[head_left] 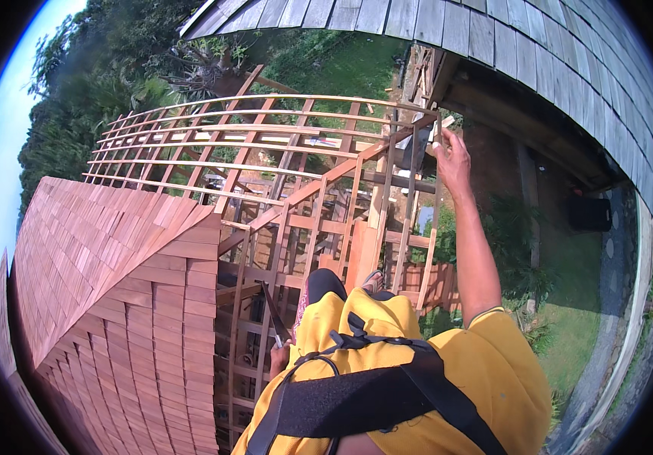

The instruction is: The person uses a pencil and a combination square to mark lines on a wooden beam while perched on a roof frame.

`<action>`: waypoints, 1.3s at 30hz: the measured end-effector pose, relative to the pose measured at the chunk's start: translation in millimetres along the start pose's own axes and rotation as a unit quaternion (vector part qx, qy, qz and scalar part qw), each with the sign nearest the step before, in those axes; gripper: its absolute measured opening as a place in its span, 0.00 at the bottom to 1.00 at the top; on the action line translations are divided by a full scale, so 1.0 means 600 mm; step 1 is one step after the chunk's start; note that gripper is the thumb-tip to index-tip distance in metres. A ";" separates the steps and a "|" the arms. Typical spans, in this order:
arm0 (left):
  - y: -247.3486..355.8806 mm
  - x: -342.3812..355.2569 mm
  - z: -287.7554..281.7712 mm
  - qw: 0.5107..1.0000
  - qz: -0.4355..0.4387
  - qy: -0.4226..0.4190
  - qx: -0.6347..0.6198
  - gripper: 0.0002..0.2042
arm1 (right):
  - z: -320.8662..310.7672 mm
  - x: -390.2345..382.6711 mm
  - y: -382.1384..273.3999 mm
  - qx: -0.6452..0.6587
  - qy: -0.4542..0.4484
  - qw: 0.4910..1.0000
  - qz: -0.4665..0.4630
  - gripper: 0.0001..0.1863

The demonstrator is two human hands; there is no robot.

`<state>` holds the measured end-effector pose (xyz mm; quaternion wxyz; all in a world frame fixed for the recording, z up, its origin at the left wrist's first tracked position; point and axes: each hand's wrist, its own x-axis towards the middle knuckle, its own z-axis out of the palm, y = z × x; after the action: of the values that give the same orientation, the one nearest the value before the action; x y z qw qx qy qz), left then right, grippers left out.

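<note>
Raised to the right, my right hand (454, 158) is at the upper end of a thin wooden batten (431, 246). Its fingers are loosely curved and apart, with thumb and fingertips at the batten's edge; whether they press on it I cannot tell. Low at my left side, my left hand (280, 358) is partly hidden by my yellow shirt. It is closed round the handle of a long, tapering dark blade that looks like a handsaw (272, 314), pointing up and away. A sloping hip rafter (326, 180) crosses the open roof frame ahead of me.
Reddish wooden shingles (136, 303) cover the roof at left. Long horizontal battens (220, 163) run across rafters at far left. A grey-shingled roof edge (486, 42) overhangs at upper right. Gaps in the frame show the ground far below, and my sandalled foot (373, 281) is among the timbers.
</note>
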<state>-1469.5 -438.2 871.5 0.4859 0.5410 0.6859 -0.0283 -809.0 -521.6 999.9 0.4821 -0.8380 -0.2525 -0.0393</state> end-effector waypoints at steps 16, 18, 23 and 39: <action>-0.037 0.200 0.046 0.965 0.101 -0.145 0.195 0.21 | -0.033 -0.065 0.054 -0.037 -0.050 0.995 0.082 0.26; 0.028 0.220 0.071 0.977 0.030 -0.170 0.123 0.20 | -0.082 -0.040 0.053 -0.048 -0.005 0.996 0.080 0.26; 0.058 0.347 0.071 0.991 0.101 -0.054 0.075 0.18 | -0.115 0.037 -0.031 -0.113 0.020 0.993 0.016 0.26; 0.351 0.507 0.118 0.996 0.057 0.069 -0.003 0.08 | 0.241 0.573 -0.240 -0.283 0.034 0.893 -0.347 0.34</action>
<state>-1244.7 -173.7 724.7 0.4398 0.5787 0.6856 0.0389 -602.4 -210.6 1142.9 0.1884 -0.7962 -0.4889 -0.3025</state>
